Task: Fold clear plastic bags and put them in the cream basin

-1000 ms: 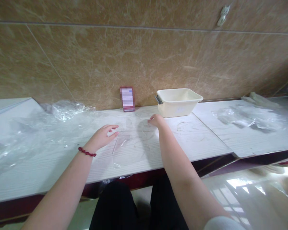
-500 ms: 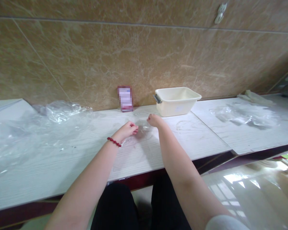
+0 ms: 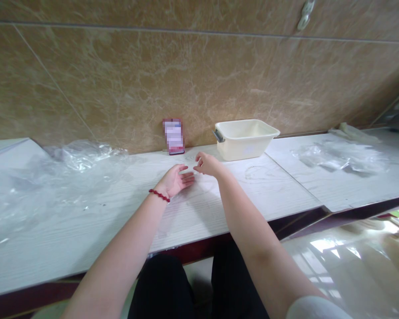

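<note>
My left hand (image 3: 177,180), with a red bead bracelet (image 3: 158,195) at the wrist, is turned palm inward. Its fingers are spread, and I see nothing held in it. Just right of its fingertips is my right hand (image 3: 209,165), its fingers curved and the thumb set apart from the forefinger. No object shows clearly between them. Both hands are low over the white wood-grain table (image 3: 193,217). Any clear film right beneath the fingers is too faint to make out.
A large heap of clear plastic bags (image 3: 83,159) spreads over the left side. Behind my hands a phone (image 3: 174,136) leans on the wall. A cream plastic bin (image 3: 244,148) with a grey handle stands right of it. More clear bags (image 3: 346,157) lie far right.
Clear plastic showed between my pinched hands before. Now my left fingers have spread open, and my right hand has moved left, closer to them, with its thumb and forefinger apart.
</note>
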{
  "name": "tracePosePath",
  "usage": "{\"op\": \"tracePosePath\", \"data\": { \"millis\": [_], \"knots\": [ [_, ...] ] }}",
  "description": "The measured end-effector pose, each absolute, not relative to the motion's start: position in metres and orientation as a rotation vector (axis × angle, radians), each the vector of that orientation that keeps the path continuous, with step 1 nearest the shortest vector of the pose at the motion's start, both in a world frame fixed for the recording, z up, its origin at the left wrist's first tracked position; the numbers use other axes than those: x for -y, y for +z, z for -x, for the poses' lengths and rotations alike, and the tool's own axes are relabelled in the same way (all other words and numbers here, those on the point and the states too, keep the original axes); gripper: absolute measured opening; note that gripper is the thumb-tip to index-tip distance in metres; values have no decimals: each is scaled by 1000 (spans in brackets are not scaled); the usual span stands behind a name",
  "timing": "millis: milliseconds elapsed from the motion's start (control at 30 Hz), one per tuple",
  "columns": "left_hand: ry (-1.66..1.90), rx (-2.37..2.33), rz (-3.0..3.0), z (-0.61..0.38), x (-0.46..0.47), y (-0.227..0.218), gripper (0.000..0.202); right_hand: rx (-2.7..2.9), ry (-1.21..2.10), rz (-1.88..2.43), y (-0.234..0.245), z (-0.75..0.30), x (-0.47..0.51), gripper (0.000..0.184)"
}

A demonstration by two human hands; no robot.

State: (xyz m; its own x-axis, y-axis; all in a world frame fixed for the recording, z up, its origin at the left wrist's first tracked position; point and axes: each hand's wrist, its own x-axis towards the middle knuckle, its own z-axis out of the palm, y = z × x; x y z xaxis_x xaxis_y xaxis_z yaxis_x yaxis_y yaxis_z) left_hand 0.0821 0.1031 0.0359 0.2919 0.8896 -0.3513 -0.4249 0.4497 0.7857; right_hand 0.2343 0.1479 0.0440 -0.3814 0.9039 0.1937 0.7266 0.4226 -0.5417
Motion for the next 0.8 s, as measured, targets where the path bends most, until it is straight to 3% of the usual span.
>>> {"op": "tracePosePath", "data": {
  "millis": [367,567,633,800],
  "knots": [
    [1002,-781,-725,-82,-108,31,18,2330,575,1175,48,-223,-136,21],
    [1044,-931,-795,-82,-113,21,10,2257,879,1175,52,-220,-135,12],
    [1086,-1085,-869,-82,-114,17,16,2216,964,1188,52,-221,-136,15],
    [1085,-1368,-1107,-77,-117,11,10,2352,602,1339,53,-230,-139,18]
  ]
}}
